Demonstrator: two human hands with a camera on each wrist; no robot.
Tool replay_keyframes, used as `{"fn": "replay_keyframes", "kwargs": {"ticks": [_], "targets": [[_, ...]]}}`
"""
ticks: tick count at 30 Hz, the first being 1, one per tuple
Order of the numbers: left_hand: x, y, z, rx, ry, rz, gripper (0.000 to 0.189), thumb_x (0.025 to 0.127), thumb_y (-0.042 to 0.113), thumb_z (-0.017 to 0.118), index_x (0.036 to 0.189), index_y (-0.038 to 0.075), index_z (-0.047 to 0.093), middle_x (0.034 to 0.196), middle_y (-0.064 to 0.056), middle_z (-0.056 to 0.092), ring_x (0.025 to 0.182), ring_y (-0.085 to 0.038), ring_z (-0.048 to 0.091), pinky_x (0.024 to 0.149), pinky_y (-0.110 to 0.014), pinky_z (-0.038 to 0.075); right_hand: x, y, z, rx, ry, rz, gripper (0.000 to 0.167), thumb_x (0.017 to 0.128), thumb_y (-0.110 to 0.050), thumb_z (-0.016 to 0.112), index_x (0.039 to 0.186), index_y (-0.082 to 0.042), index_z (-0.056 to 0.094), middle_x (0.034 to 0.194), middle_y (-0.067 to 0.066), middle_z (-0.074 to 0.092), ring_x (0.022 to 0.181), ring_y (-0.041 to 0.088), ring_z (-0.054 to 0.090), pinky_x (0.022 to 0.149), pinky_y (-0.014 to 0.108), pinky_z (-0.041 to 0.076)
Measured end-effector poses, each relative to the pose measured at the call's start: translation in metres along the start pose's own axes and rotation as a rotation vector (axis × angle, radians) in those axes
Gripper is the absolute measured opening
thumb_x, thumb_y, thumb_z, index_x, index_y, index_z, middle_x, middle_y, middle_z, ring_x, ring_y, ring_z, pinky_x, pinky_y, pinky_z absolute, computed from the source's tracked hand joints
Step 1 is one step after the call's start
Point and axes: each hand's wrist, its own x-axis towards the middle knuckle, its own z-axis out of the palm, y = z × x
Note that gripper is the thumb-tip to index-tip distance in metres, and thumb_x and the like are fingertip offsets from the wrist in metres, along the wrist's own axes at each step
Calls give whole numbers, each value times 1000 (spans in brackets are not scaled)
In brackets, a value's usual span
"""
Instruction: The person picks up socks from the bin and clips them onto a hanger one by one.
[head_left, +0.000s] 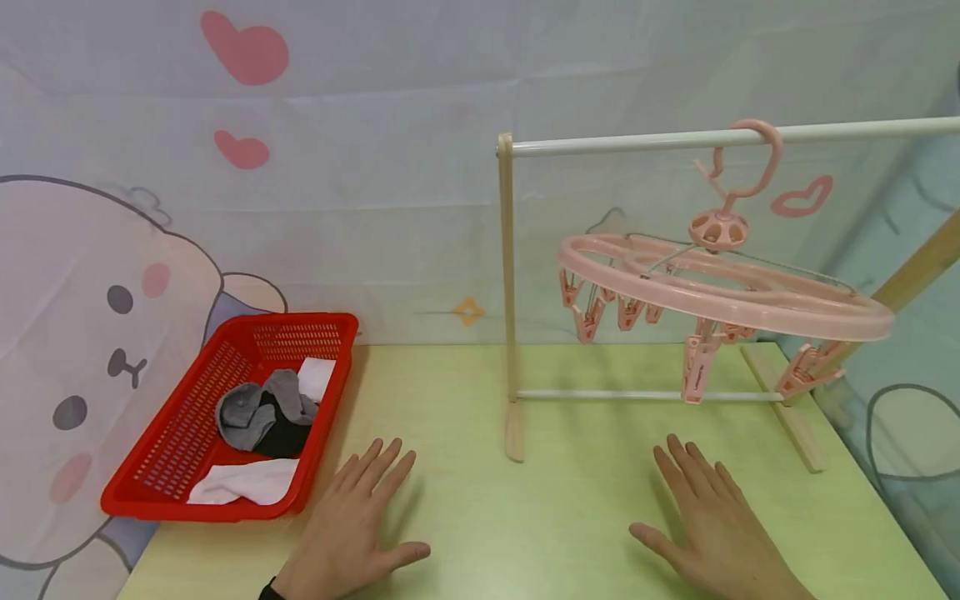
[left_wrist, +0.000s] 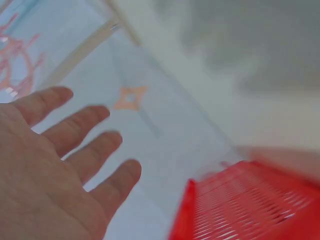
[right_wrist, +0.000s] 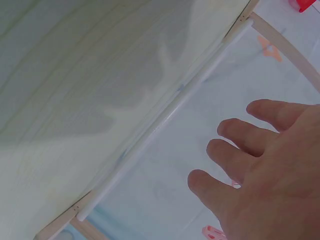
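At seven o'clock on the pale yellow-green table [head_left: 525, 517], the person's left hand [head_left: 348, 529] is spread, fingers straight, thumb out, empty; between four and five o'clock the right hand [head_left: 708, 527] is likewise straight-fingered, holding nothing. Whether either palm touches the tabletop I cannot tell. A red perforated basket [head_left: 180, 508] stands at ten o'clock from the left hand, just beside it. Inside, a white cloth [head_left: 251, 482] lies at six o'clock, a second white piece [head_left: 316, 377] at two, crumpled grey fabric [head_left: 242, 417] and black fabric [head_left: 285, 435] between. At twelve o'clock from the right hand, a pink round clip hanger [head_left: 720, 308] hangs tilted from a white rail [head_left: 637, 144], clothespins [head_left: 699, 367] dangling below.
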Motion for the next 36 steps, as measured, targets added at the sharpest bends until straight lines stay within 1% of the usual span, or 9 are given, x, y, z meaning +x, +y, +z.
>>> {"fn": "replay_keyframes", "kwargs": {"ticks": [5,7,12,15,19,22,28,33,36], "targets": [[2,4,-38,6,105,72,96,82,74,70,159,24,42,164,1,43,152,-28,41,119,-53,40,5,1,-2,6,109,-59,83,95,-51,69,155,0,41,161,26,39,144,50,39,114,71,31],[3,3,-53,13,155,91,93,81,71,73,156,22,46,160,0,48,148,-27,45,117,-53,43,7,2,-3,0,151,-81,80,95,-48,71,152,1,45,158,26,43,142,49,42,109,71,36],[9,-12,-86,27,278,122,82,83,60,78,149,16,55,152,-6,57,140,-30,53,111,-55,46,9,0,-8,9,184,-90,77,94,-45,73,151,0,47,157,24,45,141,47,43,110,68,36],[12,-27,-101,50,331,99,75,86,56,77,145,13,59,147,-8,60,136,-32,56,109,-57,49,9,-2,-10,17,184,-86,76,95,-45,72,151,-1,47,158,23,45,142,46,42,114,65,33],[16,-48,-114,77,377,72,70,82,45,84,138,8,65,141,-13,65,128,-36,61,103,-60,52,10,-4,-11,20,191,-90,74,95,-44,72,151,-2,48,158,22,45,143,45,42,115,62,33],[21,-61,-117,88,367,78,69,79,38,87,136,6,66,139,-16,66,123,-38,63,100,-61,53,10,-5,-12,18,199,-97,73,95,-43,72,150,-1,48,157,22,46,142,45,43,115,62,34],[31,-80,-123,115,295,87,70,80,38,87,138,5,64,138,-18,65,120,-39,65,97,-61,55,10,-7,-11,16,209,-110,73,95,-43,73,150,-1,49,156,22,46,142,45,43,116,60,33],[38,-95,-136,120,239,91,66,82,37,86,136,5,65,134,-18,67,117,-40,66,97,-60,55,15,-5,-16,-4,220,-149,71,93,-43,75,145,1,54,152,23,50,138,45,47,107,62,38],[42,-104,-145,103,199,91,63,83,38,85,134,5,66,131,-18,68,116,-40,67,96,-60,56,18,-4,-25,-27,192,-176,65,92,-45,75,139,-2,61,147,21,56,133,44,53,101,62,44]]}}
